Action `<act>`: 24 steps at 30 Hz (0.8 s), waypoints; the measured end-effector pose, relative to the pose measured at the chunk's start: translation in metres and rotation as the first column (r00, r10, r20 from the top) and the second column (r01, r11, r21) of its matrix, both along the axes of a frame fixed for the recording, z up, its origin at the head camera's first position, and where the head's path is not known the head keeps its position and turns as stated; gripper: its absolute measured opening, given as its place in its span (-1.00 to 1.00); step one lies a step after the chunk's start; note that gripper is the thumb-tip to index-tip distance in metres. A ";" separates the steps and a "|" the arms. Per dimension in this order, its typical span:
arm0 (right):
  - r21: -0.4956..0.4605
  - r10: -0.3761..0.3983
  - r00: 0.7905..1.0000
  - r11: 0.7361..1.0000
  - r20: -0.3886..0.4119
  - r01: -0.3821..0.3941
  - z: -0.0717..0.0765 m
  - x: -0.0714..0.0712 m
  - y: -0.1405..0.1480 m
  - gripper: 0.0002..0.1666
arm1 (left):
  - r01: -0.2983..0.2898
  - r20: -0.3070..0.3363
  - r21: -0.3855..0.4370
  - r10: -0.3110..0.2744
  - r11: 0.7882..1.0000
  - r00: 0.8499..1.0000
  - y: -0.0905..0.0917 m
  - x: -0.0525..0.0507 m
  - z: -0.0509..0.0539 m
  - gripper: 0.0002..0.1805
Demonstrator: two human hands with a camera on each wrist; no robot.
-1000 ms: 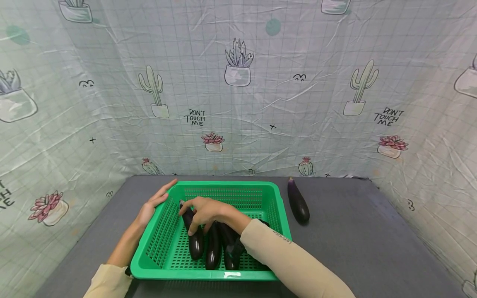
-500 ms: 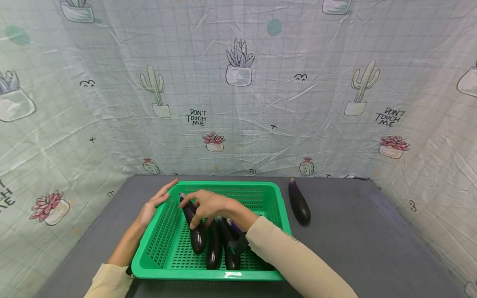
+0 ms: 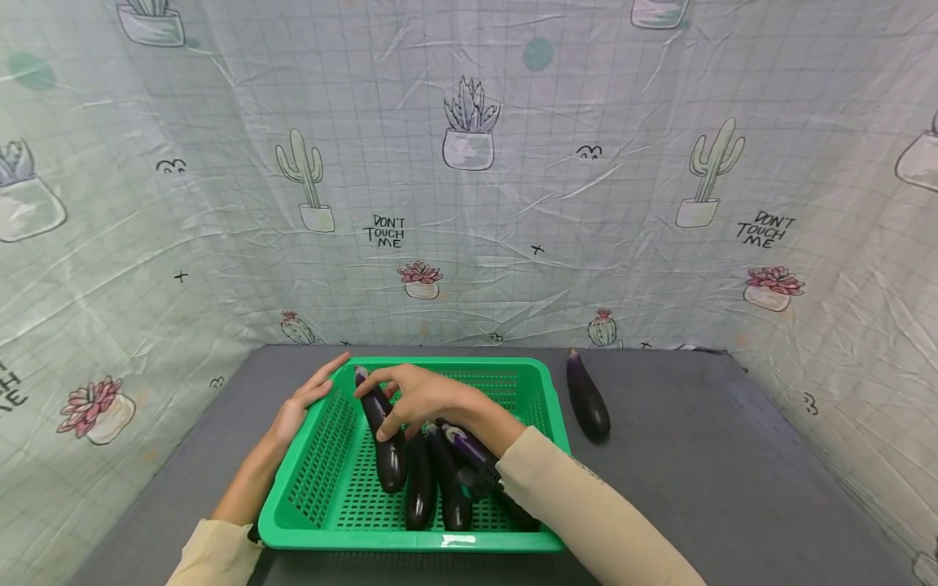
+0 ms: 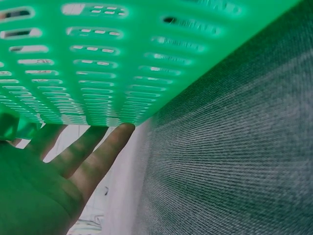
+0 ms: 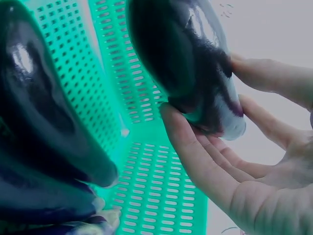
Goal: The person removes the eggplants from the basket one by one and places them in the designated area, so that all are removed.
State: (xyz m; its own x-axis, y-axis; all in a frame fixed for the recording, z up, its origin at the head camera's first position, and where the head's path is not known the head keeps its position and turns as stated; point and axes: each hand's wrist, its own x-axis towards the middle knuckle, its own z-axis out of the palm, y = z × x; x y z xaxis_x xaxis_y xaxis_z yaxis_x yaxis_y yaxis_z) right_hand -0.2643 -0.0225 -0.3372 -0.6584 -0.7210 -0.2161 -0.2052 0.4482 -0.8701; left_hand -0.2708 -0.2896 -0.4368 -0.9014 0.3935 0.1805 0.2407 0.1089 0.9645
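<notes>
In the head view, a green perforated plastic basket (image 3: 410,540) stands on the grey surface. My left hand (image 3: 296,411) lies along its left rim. The left wrist view shows straight fingers (image 4: 100,159) against the outer wall. My right hand (image 3: 421,399) holds a dark, glossy eggplant (image 3: 392,470) at the basket's left side. Fingers and thumb curl round its upper part in the right wrist view, where the eggplant (image 5: 181,58) hangs tilted. Three more eggplants (image 3: 420,488) lie side by side to its right, partly hidden by the right hand and sleeve.
Outside the basket, to its right, another eggplant (image 3: 588,399) lies on the grey tabletop (image 3: 696,464). A wrinkled cloth backdrop (image 3: 542,212) printed with cacti encloses the back and sides. The right forearm crosses over the basket's front right rim.
My right hand has risen slightly away from me, drawing the held eggplant up with it, off the basket's front. More of the eggplant at the right shows. The left hand stays put.
</notes>
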 end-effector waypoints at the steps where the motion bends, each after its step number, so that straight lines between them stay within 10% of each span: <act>1: -0.007 0.002 1.000 1.000 -0.001 -0.002 0.001 0.000 0.001 -0.24 | 0.010 0.004 0.016 -0.010 1.000 1.000 0.000 0.000 0.000 -0.37; 24: -0.172 -0.029 0.999 0.985 -0.021 0.025 0.014 -0.002 0.039 -0.23 | 0.050 0.039 0.102 -0.054 0.994 0.998 0.000 0.000 -0.002 -0.36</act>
